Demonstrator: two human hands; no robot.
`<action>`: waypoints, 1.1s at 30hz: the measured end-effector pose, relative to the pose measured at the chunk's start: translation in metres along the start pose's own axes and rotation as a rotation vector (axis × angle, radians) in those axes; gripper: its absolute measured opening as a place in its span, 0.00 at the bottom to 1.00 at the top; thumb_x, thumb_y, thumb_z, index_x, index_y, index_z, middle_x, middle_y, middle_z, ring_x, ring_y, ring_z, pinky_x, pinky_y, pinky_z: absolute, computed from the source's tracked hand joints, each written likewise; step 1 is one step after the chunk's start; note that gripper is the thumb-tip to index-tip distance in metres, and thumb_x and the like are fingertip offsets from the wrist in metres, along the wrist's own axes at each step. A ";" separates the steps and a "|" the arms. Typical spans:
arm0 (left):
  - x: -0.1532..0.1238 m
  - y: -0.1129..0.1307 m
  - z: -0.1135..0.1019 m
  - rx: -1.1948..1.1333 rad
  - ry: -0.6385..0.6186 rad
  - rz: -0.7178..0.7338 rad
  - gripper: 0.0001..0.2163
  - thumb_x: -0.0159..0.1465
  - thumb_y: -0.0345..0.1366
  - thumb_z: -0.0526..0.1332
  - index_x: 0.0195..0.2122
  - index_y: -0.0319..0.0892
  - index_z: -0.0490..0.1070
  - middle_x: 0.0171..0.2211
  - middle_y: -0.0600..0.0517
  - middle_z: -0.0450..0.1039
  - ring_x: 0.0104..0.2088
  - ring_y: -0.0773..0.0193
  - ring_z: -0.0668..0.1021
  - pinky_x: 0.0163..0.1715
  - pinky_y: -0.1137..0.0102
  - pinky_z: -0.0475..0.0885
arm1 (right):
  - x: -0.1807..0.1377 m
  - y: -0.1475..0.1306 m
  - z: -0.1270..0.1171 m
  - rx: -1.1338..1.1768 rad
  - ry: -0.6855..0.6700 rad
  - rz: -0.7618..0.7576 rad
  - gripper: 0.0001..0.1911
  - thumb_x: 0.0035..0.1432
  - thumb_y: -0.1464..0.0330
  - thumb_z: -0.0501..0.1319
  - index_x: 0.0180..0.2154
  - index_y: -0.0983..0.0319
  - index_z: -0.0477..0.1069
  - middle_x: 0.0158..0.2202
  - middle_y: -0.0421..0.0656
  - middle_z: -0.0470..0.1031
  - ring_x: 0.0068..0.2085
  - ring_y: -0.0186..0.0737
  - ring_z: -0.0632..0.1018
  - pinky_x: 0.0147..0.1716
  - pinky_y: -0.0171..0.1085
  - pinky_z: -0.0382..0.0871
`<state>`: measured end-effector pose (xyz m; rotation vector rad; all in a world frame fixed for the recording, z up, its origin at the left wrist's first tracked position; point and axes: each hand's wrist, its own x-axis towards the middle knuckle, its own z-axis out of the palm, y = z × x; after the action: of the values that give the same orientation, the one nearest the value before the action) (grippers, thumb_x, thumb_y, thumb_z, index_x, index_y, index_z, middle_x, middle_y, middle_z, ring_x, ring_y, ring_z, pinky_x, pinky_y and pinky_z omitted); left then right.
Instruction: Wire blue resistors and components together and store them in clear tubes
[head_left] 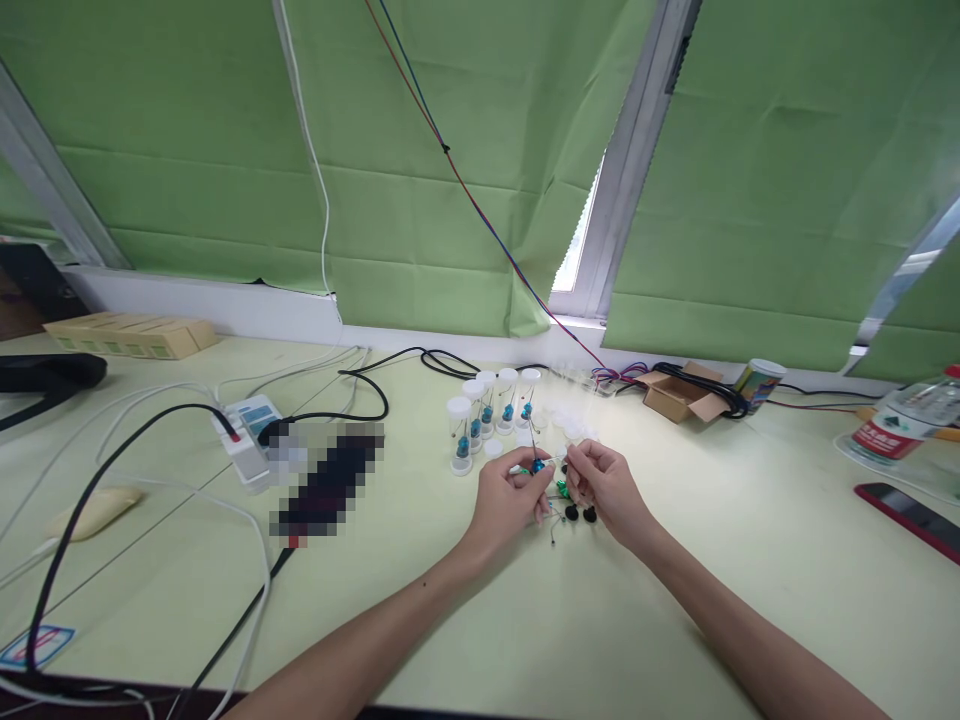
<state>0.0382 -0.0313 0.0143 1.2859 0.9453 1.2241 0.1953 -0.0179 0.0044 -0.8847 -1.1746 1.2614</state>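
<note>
My left hand [508,502] is closed in a pinch on a small blue electronic part [538,466] with thin wire legs. My right hand [602,482] is closed too, pinching the part's wire from the other side. Both hands hover just above the pale table [600,620]. Under them lie a green part [562,489] and two small black round parts [581,514]. Just behind stand several clear plastic vials [487,415] with white caps, each holding a blue part.
A white power strip [244,440] with black and white cables lies at the left. An open cardboard box [679,393] and a can [759,382] sit at the back right. A red phone [911,518] and a plastic bottle [907,418] are at the far right.
</note>
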 end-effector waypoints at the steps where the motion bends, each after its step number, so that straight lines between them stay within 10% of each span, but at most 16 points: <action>1: 0.000 0.000 0.000 0.003 -0.002 -0.001 0.14 0.56 0.45 0.66 0.36 0.40 0.72 0.16 0.58 0.65 0.14 0.69 0.69 0.15 0.74 0.66 | 0.000 -0.001 0.001 -0.034 0.004 -0.021 0.21 0.52 0.53 0.68 0.24 0.62 0.66 0.17 0.35 0.65 0.16 0.28 0.66 0.14 0.30 0.57; 33: -0.001 -0.004 0.001 0.049 -0.008 0.056 0.12 0.58 0.44 0.64 0.35 0.40 0.71 0.19 0.57 0.64 0.17 0.68 0.71 0.16 0.74 0.66 | -0.003 -0.001 0.000 -0.372 0.002 -0.120 0.21 0.63 0.53 0.57 0.24 0.60 0.59 0.10 0.31 0.59 0.12 0.27 0.56 0.15 0.31 0.52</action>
<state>0.0394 -0.0323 0.0105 1.3633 0.9446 1.2444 0.1957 -0.0210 0.0046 -1.0664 -1.4664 0.9591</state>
